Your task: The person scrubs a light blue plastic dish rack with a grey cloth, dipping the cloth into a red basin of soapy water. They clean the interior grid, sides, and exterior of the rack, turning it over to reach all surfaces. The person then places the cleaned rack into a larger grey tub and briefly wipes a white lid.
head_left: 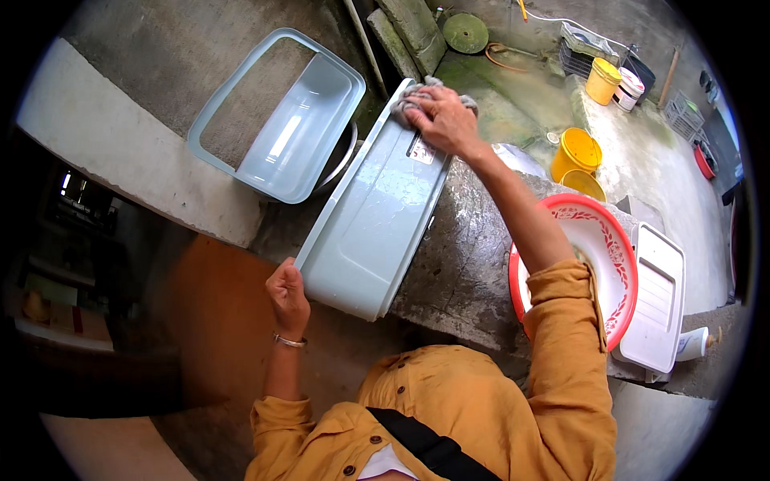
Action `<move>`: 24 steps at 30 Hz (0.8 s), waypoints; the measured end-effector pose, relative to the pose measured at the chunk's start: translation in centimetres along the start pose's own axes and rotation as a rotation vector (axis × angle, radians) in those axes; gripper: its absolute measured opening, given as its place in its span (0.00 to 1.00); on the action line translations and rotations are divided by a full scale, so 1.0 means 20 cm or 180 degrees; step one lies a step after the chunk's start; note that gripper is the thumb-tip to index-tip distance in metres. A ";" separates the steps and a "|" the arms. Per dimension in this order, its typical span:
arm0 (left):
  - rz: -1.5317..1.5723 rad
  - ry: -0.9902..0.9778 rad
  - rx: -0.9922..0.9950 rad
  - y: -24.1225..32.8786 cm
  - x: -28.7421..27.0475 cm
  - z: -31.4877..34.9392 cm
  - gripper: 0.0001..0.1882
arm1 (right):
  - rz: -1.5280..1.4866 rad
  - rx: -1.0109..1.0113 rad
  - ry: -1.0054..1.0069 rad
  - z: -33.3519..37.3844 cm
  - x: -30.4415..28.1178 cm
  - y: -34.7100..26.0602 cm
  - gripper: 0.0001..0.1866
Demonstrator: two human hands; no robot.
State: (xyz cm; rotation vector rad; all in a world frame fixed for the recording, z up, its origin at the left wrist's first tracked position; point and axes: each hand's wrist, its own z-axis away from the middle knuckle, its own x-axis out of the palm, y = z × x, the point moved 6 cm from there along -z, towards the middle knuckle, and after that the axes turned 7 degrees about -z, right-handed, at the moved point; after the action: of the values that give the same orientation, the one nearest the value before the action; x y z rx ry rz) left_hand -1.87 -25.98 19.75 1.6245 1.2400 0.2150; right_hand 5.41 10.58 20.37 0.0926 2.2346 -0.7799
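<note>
A light blue plastic bin (375, 228) lies tipped on its side across a wet concrete ledge, water drops on its surface. My left hand (287, 298) is closed on the bin's rim at its near left corner. At the far end, my right hand (443, 120) presses a crumpled grey cloth (469, 103) against the bin, close to a small label (421, 150). Parts of the cloth are hidden under my fingers. Left of the bin rests another light blue plastic piece (277, 156), with an open frame and a shallow trough.
A red-rimmed basin (628, 280) stands right of the bin, under my right forearm. Beside it are a white lid (659, 301) and a white bottle (691, 345). Farther off are yellow buckets (576, 152), a white bucket (628, 90) and crates (683, 116). Stone slabs (409, 36) lean behind.
</note>
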 end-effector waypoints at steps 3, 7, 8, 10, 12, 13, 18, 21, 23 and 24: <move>0.0017 0.0162 -0.0011 -0.01 -0.01 0.01 0.25 | -0.0205 0.0068 -0.0159 -0.08 -0.01 0.00 0.20; -0.0129 0.0319 -0.0052 0.02 0.00 0.02 0.24 | -0.0194 -0.0292 -0.0156 0.18 0.05 -0.27 0.20; -0.0176 0.0294 -0.0098 0.02 -0.01 0.02 0.24 | -0.0277 -0.0670 0.0085 0.29 0.03 -0.38 0.19; -0.0194 0.0289 -0.0142 0.01 -0.01 0.03 0.23 | -0.0811 -0.0730 -0.0271 0.47 -0.03 -0.58 0.16; -0.0171 0.0287 -0.0153 -0.01 -0.01 0.02 0.23 | -0.1027 -0.1445 -0.0142 0.65 -0.11 -0.75 0.14; -0.0047 0.0163 -0.0137 -0.01 0.01 0.02 0.22 | -0.1023 -0.1496 -0.0210 0.72 -0.14 -0.77 0.14; 0.0373 -0.0901 -0.0419 0.04 0.06 0.05 0.17 | -0.0733 -0.1317 0.0208 0.90 -0.33 -0.59 0.15; 0.0678 -0.1376 -0.0368 0.15 0.11 -0.01 0.21 | -0.0771 -0.0346 0.0608 1.02 -0.50 -0.27 0.12; 0.1133 -0.1887 -0.0768 0.13 0.11 -0.05 0.30 | -0.0431 0.0408 0.0754 1.13 -0.61 0.01 0.13; 0.1121 -0.1927 -0.0672 0.22 0.13 -0.10 0.33 | -0.0126 0.0795 0.0735 1.20 -0.64 0.16 0.14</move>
State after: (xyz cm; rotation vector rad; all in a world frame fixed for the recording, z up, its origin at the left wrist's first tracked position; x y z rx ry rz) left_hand 0.68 -22.49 23.04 1.5520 0.4554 0.0575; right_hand 30.77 1.95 14.80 0.2719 2.3483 -1.1166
